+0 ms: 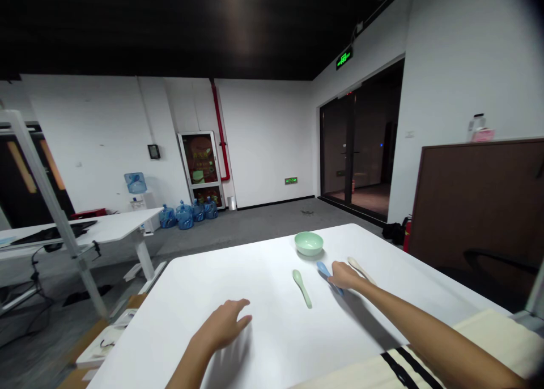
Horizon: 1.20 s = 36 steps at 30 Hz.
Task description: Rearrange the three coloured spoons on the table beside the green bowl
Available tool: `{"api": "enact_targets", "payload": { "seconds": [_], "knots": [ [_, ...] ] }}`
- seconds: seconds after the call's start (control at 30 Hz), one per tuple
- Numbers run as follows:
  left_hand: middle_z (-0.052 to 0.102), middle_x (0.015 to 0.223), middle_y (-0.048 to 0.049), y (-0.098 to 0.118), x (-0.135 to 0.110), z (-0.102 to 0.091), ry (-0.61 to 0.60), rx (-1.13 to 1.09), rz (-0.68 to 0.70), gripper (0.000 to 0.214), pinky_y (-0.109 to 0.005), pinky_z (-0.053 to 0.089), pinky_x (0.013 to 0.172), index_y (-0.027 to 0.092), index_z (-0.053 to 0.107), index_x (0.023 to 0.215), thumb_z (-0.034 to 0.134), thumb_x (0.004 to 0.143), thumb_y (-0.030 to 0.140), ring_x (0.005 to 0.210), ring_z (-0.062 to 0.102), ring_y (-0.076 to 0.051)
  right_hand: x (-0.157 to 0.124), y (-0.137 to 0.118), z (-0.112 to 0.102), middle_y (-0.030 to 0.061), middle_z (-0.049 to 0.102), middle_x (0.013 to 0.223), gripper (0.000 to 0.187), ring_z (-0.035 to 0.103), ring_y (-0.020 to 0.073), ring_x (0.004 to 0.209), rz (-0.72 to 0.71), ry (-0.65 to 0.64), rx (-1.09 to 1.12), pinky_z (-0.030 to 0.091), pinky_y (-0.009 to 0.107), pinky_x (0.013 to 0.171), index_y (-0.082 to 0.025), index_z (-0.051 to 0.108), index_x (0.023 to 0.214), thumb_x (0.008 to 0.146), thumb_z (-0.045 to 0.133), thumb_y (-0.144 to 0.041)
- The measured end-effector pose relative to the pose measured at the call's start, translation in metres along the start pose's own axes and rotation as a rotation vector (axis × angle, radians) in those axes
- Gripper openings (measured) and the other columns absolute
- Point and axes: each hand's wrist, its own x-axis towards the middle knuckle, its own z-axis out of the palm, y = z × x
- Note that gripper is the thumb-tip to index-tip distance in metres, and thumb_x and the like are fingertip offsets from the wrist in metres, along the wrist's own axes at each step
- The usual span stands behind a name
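Observation:
My right hand [343, 275] is closed on a blue spoon [323, 269], whose bowl end and handle tip show on either side of my fingers. Left of it a pale green spoon [302, 288] lies on the white table [204, 287]. A cream-coloured spoon [361, 269] rests just beyond my right hand, its lower end near my wrist. Behind the spoons stands a mint green bowl [309, 244]. My left hand [228, 323] hovers over the table's left part, thumb and fingers apart, holding nothing.
Cream cloth with black stripes [408, 366] covers the near right edge of the table. To the left stands another white table [123, 223] with a metal post [51, 196]. Blue water bottles [184, 215] stand on the floor behind. A brown cabinet [480, 207] is at right.

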Motion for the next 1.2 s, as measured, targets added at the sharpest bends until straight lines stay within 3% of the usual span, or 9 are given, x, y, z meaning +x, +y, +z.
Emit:
{"api": "enact_targets", "payload": {
  "seconds": [0.6, 0.73, 0.9, 1.07, 1.2],
  "knots": [
    [0.057, 0.134, -0.0087, -0.002, 0.002, 0.001, -0.008, -0.004, -0.011, 0.057, -0.040, 0.041, 0.100, 0.030, 0.050, 0.135, 0.040, 0.087, 0.059, 0.119, 0.055, -0.026, 0.005, 0.009, 0.017, 0.0169, 0.066, 0.110, 0.033, 0.066, 0.0277, 0.094, 0.042, -0.024, -0.044, 0.043, 0.030, 0.065, -0.011, 0.063, 0.101, 0.076, 0.062, -0.032],
    [0.058, 0.133, -0.0092, -0.003, 0.002, 0.001, -0.001, -0.011, -0.004, 0.056, -0.039, 0.041, 0.101, 0.029, 0.051, 0.134, 0.041, 0.087, 0.058, 0.119, 0.055, -0.025, 0.001, 0.004, 0.008, 0.0174, 0.067, 0.109, 0.037, 0.066, 0.0288, 0.095, 0.031, 0.015, -0.058, 0.043, 0.031, 0.068, -0.011, 0.065, 0.099, 0.081, 0.058, -0.042],
    [0.057, 0.134, -0.0095, -0.005, 0.003, 0.003, -0.005, -0.029, 0.001, 0.058, -0.040, 0.041, 0.100, 0.028, 0.051, 0.134, 0.042, 0.086, 0.059, 0.119, 0.055, -0.027, -0.010, -0.013, -0.024, 0.0186, 0.068, 0.105, 0.046, 0.064, 0.0313, 0.098, -0.014, 0.119, -0.075, 0.043, 0.035, 0.076, -0.012, 0.067, 0.094, 0.089, 0.044, -0.051],
    [0.058, 0.134, -0.0088, -0.004, 0.002, 0.003, 0.004, -0.031, 0.014, 0.060, -0.039, 0.041, 0.099, 0.027, 0.052, 0.134, 0.041, 0.086, 0.061, 0.119, 0.055, -0.028, -0.036, -0.034, -0.050, 0.0157, 0.065, 0.119, 0.055, 0.059, 0.0311, 0.110, -0.137, 0.221, 0.031, 0.043, 0.035, 0.084, -0.017, 0.059, 0.122, 0.089, 0.042, -0.057],
    [0.058, 0.134, -0.0084, -0.001, 0.001, 0.001, 0.012, -0.025, 0.018, 0.059, -0.039, 0.041, 0.099, 0.027, 0.052, 0.134, 0.041, 0.086, 0.060, 0.120, 0.055, -0.028, -0.063, -0.041, -0.039, 0.0133, 0.045, 0.146, 0.066, 0.041, 0.0318, 0.133, -0.311, 0.284, 0.089, 0.035, 0.041, 0.102, -0.021, 0.040, 0.144, 0.090, 0.037, -0.060]
  ]
}}
